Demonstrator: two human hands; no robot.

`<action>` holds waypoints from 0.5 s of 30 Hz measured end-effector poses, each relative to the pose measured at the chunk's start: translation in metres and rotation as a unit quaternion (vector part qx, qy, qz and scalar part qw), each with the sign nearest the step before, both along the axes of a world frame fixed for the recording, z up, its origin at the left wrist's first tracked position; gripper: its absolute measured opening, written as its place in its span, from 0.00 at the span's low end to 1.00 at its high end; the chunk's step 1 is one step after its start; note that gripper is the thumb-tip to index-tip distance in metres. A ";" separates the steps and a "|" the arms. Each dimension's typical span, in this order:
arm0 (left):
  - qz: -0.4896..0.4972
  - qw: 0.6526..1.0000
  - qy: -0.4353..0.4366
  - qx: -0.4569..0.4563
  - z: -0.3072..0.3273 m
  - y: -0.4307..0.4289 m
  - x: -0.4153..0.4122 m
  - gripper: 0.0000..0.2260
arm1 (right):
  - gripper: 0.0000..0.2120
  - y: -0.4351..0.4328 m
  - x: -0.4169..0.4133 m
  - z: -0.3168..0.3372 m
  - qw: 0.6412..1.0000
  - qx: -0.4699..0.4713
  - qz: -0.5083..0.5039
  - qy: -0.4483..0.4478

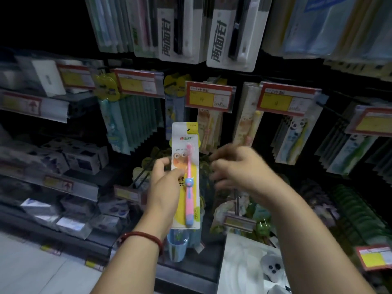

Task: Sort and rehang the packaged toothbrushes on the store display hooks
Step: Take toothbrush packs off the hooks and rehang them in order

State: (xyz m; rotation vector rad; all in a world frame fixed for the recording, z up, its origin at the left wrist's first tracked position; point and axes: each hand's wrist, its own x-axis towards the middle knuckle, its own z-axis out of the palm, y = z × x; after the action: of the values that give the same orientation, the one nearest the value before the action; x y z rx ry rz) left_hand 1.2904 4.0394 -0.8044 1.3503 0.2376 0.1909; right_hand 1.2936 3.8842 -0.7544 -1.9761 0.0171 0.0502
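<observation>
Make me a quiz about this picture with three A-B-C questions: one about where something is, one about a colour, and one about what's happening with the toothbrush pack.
1. Where is the red bracelet?
A. on the left wrist
B. on the right wrist
C. on a display hook

2. What colour is the toothbrush in the held pack?
A. green
B. black
C. pink with blue parts

3. How is that pack right now?
A. lying flat on a shelf
B. gripped upright by the left hand
C. hanging from a peg

Answers:
1 A, the bracelet circles the wrist of the arm that holds the pack.
2 C, its handle is pink, with a blue knob and a blue end.
3 B, the thumb and fingers pinch its left edge, and its top end points up.
</observation>
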 end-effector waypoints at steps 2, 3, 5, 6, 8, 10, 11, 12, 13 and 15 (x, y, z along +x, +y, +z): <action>-0.003 1.000 0.001 -0.010 -0.002 0.000 0.001 0.08 | 0.07 0.008 -0.010 -0.005 0.994 -0.062 0.074 0.049; -0.005 1.000 -0.001 -0.012 -0.003 0.000 0.002 0.09 | 0.09 0.009 -0.013 -0.009 0.990 -0.081 0.094 0.062; -0.016 1.000 -0.011 -0.011 -0.006 -0.004 0.002 0.10 | 0.13 0.010 -0.015 -0.016 0.989 -0.100 0.095 0.054; -0.022 1.000 -0.017 -0.003 -0.007 -0.006 0.002 0.10 | 0.14 0.010 -0.015 -0.019 0.990 -0.110 0.083 0.034; -0.027 0.999 -0.032 0.010 -0.009 -0.008 0.000 0.10 | 0.13 0.009 -0.012 -0.023 0.990 -0.124 0.063 -0.008; -0.024 0.999 -0.048 0.005 -0.007 -0.007 -0.001 0.10 | 0.09 0.008 -0.008 -0.024 0.991 -0.123 0.048 -0.031; -0.017 0.998 -0.055 0.003 -0.005 -0.006 -0.001 0.10 | 0.07 0.007 -0.006 -0.025 0.991 -0.122 0.041 -0.040; -0.006 0.998 -0.061 0.004 -0.004 -0.005 -0.001 0.09 | 0.05 0.007 -0.004 -0.025 0.991 -0.116 0.034 -0.052; 0.006 0.998 -0.063 0.008 -0.003 -0.004 0.000 0.09 | 0.04 0.007 -0.002 -0.025 0.991 -0.111 0.025 -0.065; 0.033 0.998 -0.056 0.017 -0.005 0.000 0.003 0.07 | 0.02 0.006 0.002 -0.026 0.988 -0.122 0.009 -0.094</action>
State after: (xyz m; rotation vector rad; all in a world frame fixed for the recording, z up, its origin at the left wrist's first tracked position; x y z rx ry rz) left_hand 1.2932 4.0391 -0.8096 1.3613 0.1860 0.3256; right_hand 1.2957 3.8901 -0.7800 -2.2185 -0.1216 -0.1327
